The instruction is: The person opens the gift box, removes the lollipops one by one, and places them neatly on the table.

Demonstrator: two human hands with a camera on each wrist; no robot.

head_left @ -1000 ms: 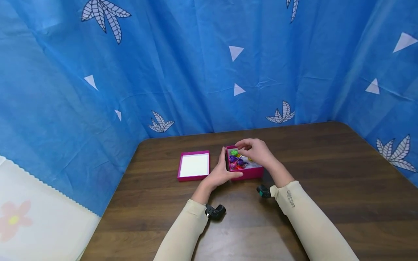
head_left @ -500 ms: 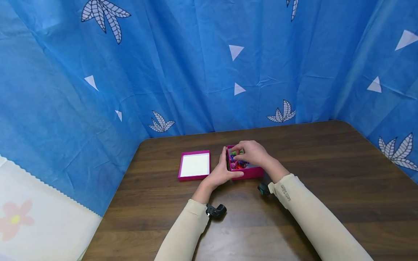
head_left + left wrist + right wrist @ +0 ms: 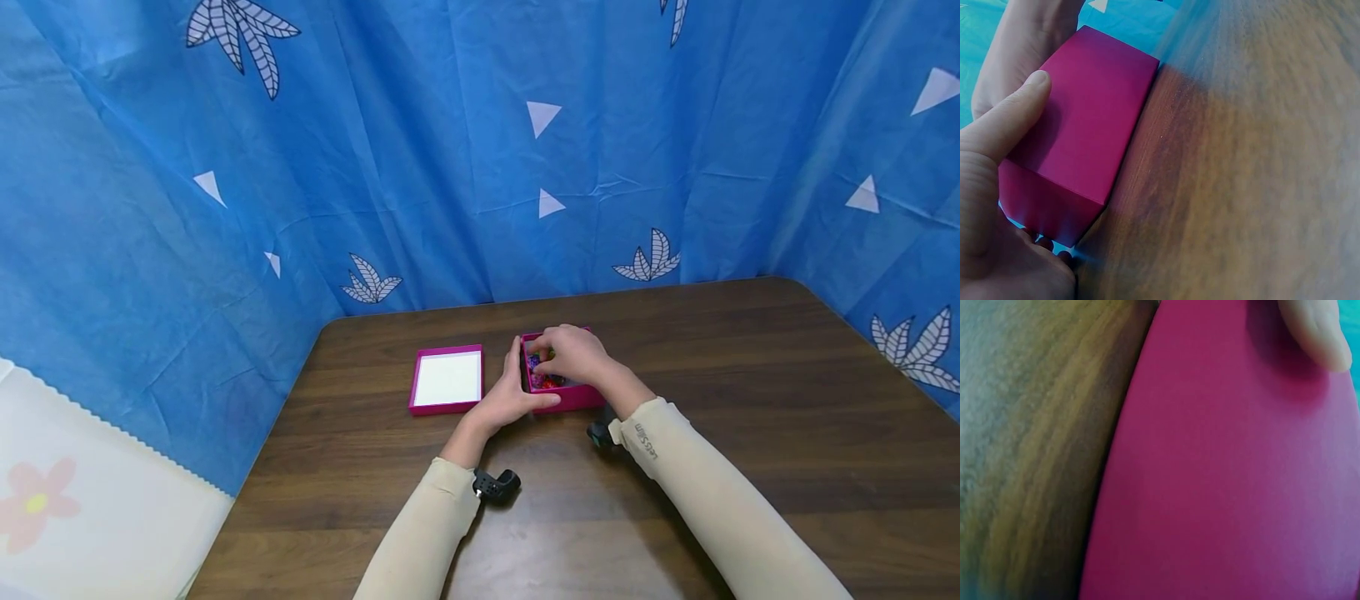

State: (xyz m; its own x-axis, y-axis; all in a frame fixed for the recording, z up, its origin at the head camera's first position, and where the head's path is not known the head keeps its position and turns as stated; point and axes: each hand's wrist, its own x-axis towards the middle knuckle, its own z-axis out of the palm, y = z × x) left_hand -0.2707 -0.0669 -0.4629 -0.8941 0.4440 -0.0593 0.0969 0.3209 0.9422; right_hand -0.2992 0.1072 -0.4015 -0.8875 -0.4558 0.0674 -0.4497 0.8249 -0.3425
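Fingers (image 3: 542, 342) of the person's right hand (image 3: 576, 354) bend down over the inside of a magenta rectangular box with upright walls (image 3: 570, 399), the thumb and forefinger curving toward each other among small shiny purple, red and pink pieces (image 3: 550, 382); the hand hides whether they pinch one. Straight fingers of the left hand (image 3: 501, 402) lie along the box's left wall, while its thumb (image 3: 1025, 103) spreads away from them and rests flat across the near wall, just below the upper edge. The box sits flat on a dark brown wood-grain counter (image 3: 360, 492), toward its far side, its opening facing up and its near wall turned to the person. That wall runs left to right, its right end slightly farther away; foreshortening leaves it unclear which way the long axis lies. Left of the box, near it but apart, a shallow magenta tray-like piece with a white inside (image 3: 447, 379) lies with its hollow side up and its near edge roughly in line with the box's. Cream sleeves (image 3: 420, 525) cover both forearms, and a blue curtain with white leaves and triangles (image 3: 465, 167) hangs behind the counter.
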